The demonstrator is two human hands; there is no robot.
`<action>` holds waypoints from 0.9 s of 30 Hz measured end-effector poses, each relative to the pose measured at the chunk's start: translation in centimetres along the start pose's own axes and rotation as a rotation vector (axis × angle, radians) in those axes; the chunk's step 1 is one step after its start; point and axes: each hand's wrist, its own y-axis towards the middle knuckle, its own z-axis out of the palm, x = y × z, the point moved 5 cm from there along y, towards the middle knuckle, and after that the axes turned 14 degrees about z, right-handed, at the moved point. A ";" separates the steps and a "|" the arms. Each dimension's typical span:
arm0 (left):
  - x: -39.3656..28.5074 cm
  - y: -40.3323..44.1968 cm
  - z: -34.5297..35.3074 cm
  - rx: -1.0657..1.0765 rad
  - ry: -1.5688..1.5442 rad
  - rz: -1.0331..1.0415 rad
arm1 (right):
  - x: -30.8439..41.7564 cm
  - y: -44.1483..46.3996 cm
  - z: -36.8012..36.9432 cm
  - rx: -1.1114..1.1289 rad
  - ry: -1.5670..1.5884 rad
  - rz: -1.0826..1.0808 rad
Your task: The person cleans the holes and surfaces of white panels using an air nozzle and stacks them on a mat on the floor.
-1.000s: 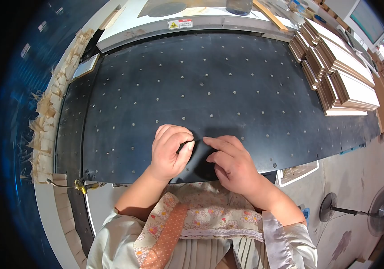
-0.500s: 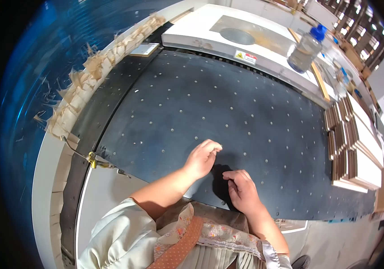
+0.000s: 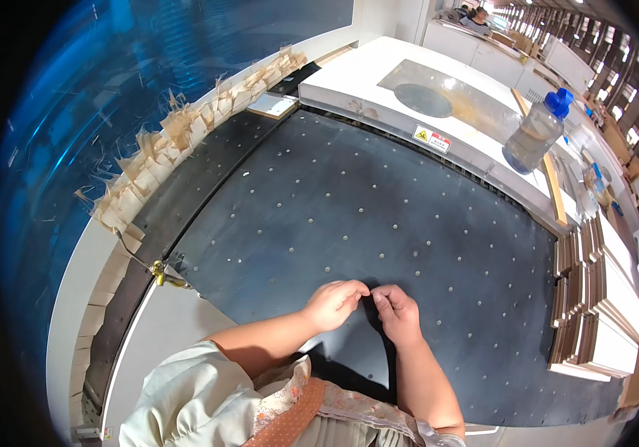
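Observation:
My left hand (image 3: 336, 304) hovers over the front part of the dark studded tabletop (image 3: 364, 208), with its fingers curled and pinched together. Close beside it is my right hand (image 3: 397, 314), also closed, thumb against the fingers. The fingertips of both hands meet or nearly meet. Whatever may lie between them is hidden or too small to make out. Dark shadows fall on the surface below the hands.
Stacked white-faced boards (image 3: 602, 298) stand at the right edge. A blue-capped bottle (image 3: 537, 134) sits on the white machine housing (image 3: 356, 74) at the back. A brass-coloured air nozzle (image 3: 159, 273) is at the left, near a blue transparent curtain (image 3: 111, 97). Another person (image 3: 476, 21) is far behind.
My two hands have come together until their fingertips are almost touching. My view has tilted up, showing more of the room at the back.

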 end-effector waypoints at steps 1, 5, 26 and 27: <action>-0.1 0.1 0.1 -0.005 0.004 0.002 | -0.1 0.1 -0.5 0.031 0.015 0.021; -0.5 0.3 0.6 -0.028 0.137 0.121 | -0.7 0.6 -2.0 0.082 0.258 0.168; -1.3 0.9 0.8 0.063 0.175 0.271 | -0.5 1.1 -1.1 0.147 0.111 -0.032; -1.2 0.8 0.9 0.079 0.186 0.257 | -0.4 1.0 -1.2 0.144 0.109 -0.035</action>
